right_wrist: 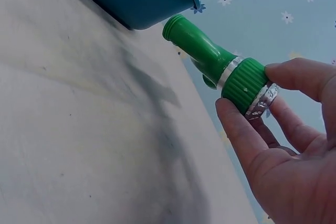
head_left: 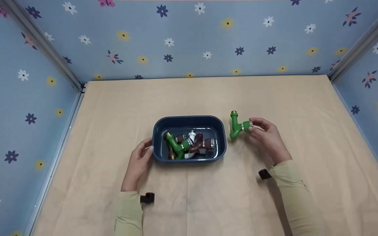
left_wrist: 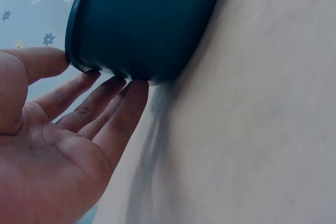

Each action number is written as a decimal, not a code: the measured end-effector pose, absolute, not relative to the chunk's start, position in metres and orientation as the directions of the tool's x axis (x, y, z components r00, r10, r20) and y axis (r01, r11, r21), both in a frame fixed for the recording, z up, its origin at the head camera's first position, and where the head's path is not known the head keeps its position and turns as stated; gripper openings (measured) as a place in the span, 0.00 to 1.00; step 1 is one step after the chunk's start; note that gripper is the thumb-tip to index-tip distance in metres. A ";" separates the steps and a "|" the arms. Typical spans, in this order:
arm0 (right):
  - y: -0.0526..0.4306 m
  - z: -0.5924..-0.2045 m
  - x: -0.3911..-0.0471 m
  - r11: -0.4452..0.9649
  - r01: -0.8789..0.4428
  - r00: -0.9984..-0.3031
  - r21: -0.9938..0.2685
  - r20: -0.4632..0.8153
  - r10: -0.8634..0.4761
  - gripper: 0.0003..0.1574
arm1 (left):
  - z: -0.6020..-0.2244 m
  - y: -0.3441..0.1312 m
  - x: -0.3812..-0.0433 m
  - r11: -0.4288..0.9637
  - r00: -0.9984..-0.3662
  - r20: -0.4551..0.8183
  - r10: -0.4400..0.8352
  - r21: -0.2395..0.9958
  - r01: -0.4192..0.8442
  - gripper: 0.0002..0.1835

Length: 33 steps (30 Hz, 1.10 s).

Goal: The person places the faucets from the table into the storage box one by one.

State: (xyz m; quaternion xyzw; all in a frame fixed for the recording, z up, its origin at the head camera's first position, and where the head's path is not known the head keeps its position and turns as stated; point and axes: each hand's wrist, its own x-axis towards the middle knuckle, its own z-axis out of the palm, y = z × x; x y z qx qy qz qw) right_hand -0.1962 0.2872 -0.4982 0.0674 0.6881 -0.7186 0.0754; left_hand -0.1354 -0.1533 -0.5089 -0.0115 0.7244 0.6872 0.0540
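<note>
A dark blue plastic bin stands mid-table with several faucets inside, among them a green faucet, a maroon faucet and a white one partly covered by the others. My left hand is at the bin's left end; in the left wrist view its fairly straight fingers touch the outer wall and the thumb meets the rim. Just right of the bin, my right hand pinches a second green faucet by its ribbed, silver-banded knob. This faucet's shadow falls on the tabletop below it.
A beige cloth covers the table. Blue flower-patterned panels stand along the back and both sides, with grey metal posts at the corners. Black wrist pieces stick out from both sleeves.
</note>
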 end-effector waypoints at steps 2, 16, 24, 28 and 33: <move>0.287 -0.496 -0.195 -0.034 0.200 -0.980 -0.979 -0.199 -0.015 0.31 | -0.514 -0.154 -0.136 0.055 -0.994 -0.096 0.050 0.994 -0.093 0.22; 0.288 -0.491 -0.184 -0.085 0.135 -0.991 -0.987 -0.134 -0.019 0.29 | -0.532 -0.156 -0.142 0.079 -0.997 -0.077 0.025 0.994 -0.075 0.20; 0.287 -0.485 -0.177 -0.238 0.135 -0.991 -0.962 -0.129 -0.041 0.28 | -0.532 -0.155 -0.141 0.073 -0.997 -0.067 0.025 0.995 -0.066 0.20; 0.286 -0.482 -0.174 -0.247 0.128 -0.992 -0.960 -0.121 -0.042 0.29 | -0.531 -0.155 -0.141 0.077 -0.998 -0.067 0.020 0.995 -0.065 0.20; 0.286 -0.480 -0.171 -0.269 0.118 -0.993 -0.956 -0.109 -0.047 0.28 | -0.531 -0.156 -0.141 0.070 -0.998 -0.056 0.022 0.996 -0.055 0.20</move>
